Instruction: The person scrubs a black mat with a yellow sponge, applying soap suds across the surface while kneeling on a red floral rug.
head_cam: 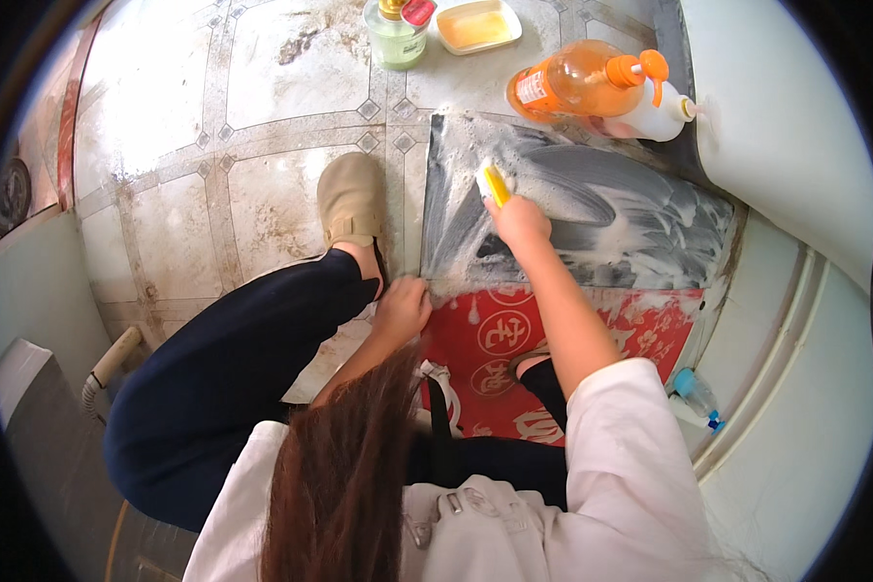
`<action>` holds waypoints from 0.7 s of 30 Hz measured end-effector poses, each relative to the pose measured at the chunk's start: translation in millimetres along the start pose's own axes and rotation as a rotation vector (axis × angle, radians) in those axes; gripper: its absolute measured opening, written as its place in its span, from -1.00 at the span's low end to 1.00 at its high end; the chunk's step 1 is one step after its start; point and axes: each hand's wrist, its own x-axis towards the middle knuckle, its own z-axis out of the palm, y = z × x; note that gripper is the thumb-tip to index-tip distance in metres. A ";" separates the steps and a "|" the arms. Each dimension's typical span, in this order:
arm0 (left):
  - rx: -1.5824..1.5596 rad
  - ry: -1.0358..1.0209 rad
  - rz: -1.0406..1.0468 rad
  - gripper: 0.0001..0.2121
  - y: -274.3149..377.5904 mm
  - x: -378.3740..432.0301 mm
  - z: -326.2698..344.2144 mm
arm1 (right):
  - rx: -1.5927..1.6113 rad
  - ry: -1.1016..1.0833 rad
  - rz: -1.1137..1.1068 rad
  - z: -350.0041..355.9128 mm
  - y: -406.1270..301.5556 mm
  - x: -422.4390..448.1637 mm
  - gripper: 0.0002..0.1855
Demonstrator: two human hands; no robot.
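Note:
My right hand (522, 222) grips a scrub brush with a yellow back (495, 185); its bristles press into white foam. Under it lies a dark grey mat (575, 233), smeared with suds. My left hand (401, 311) rests at the mat's lower left corner, fingers bent over the edge; whether it pinches the edge is unclear. Below the grey part, a red panel (505, 327) with pale characters and floral patterns runs under my right arm, foam dripping over its upper edge.
An orange pump bottle (582, 80) and a white bottle (662, 113) lie on their sides beyond the mat. Behind stand a green pump bottle (396, 40) and a soap dish (479, 28). A clear bottle (695, 393) lies by wall pipes (782, 342). My shoe (351, 196) is on stained tiles (291, 189).

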 end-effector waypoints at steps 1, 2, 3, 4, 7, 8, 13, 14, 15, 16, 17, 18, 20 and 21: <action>0.004 -0.005 -0.002 -0.91 -0.4 0.7 -0.6 | -0.107 0.082 -0.045 -0.6 -1.1 3.6 -0.45; 0.035 -0.019 -0.031 -0.91 -0.8 1.3 -0.7 | 0.046 -0.019 0.071 11.6 -1.6 -7.2 -0.45; 0.065 -0.021 -0.064 -0.91 -1.1 4.2 0.6 | 0.076 0.010 0.002 32.0 3.6 -22.3 -0.46; 0.097 -0.017 -0.066 -0.90 0.3 10.0 4.0 | 0.059 0.012 -0.043 59.6 16.2 -37.9 -0.47; 0.115 -0.003 -0.066 -0.87 -1.7 28.9 6.4 | 0.176 -0.229 -0.040 96.1 28.3 -95.8 -0.53; 0.111 0.020 -0.092 -0.85 6.8 39.8 9.2 | 0.361 -0.221 -0.066 115.6 46.6 -100.1 -0.54; 0.180 -0.158 -0.290 -0.78 10.4 63.7 11.1 | 1.262 -0.303 0.112 110.6 52.8 -84.6 -0.80; 0.191 -0.268 -0.385 -0.77 15.1 71.4 9.8 | 1.326 -0.355 0.133 112.0 56.9 -82.3 -0.80; 0.211 -0.368 -0.484 -0.76 14.8 78.9 5.4 | 1.391 -0.415 0.141 113.4 56.0 -79.7 -0.80; 0.210 -0.427 -0.545 -0.76 2.6 81.3 10.3 | 1.396 -0.483 0.190 116.5 52.2 -84.5 -0.76; 0.216 -0.420 -0.548 -0.76 -2.4 80.1 9.8 | 1.316 -0.411 0.210 126.2 47.0 -91.1 -0.73; 0.172 -0.434 -0.584 -0.76 -3.8 84.3 9.1 | 1.311 -0.382 0.229 125.9 42.9 -87.0 -0.71; 0.135 -0.436 -0.618 -0.76 -6.7 92.5 7.2 | 1.189 -0.232 0.170 122.9 29.3 -63.0 -0.66; 0.124 -0.431 -0.616 -0.76 5.5 101.4 13.3 | 1.126 0.006 0.139 116.2 26.7 -34.3 -0.62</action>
